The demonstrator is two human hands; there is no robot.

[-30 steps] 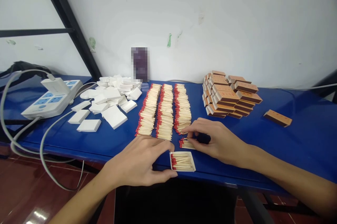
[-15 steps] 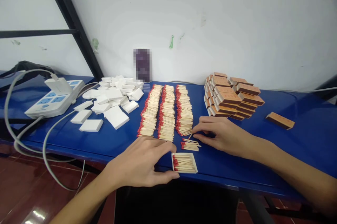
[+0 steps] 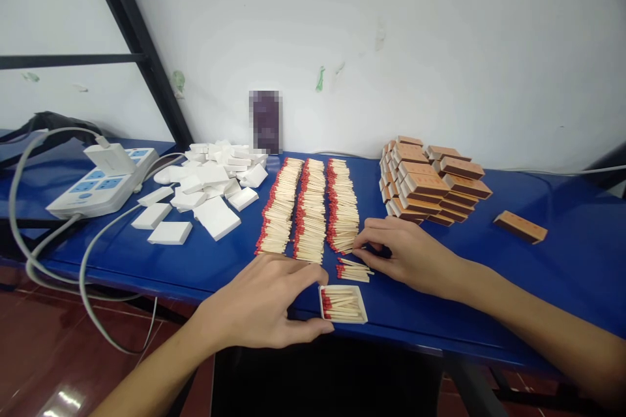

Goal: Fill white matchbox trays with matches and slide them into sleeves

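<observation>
**Holding a Tray While Picking at the Match Rows**

1. Left hand (image 3: pixel 259 303): it rests on the near edge of the blue table (image 3: pixel 562 260). The thumb lies along the near side of the small white tray (image 3: pixel 342 304) and the forefinger reaches the tray's far left corner, so the two fingers clamp the tray's left end.
2. Tray: it lies flat at the table's front edge, open side up, partly filled with red-tipped matches, heads to the left.
3. Right hand (image 3: pixel 411 254): it lies palm down just right of the match rows (image 3: pixel 310 208). The thumb and forefinger tips are drawn close together at the near end of the rightmost row. Whether they pinch a match cannot be told.
4. Loose matches (image 3: pixel 353 270): a small bunch lies between the rows and the tray, just beside the right thumb.
5. Surroundings: a heap of empty white trays (image 3: pixel 210 182) lies left of the rows. Stacked brown sleeves (image 3: pixel 430 179) stand to the right, with a single brown box (image 3: pixel 519 226) well apart from them. A power strip (image 3: pixel 98 182) with grey cables sits at the far left.
</observation>
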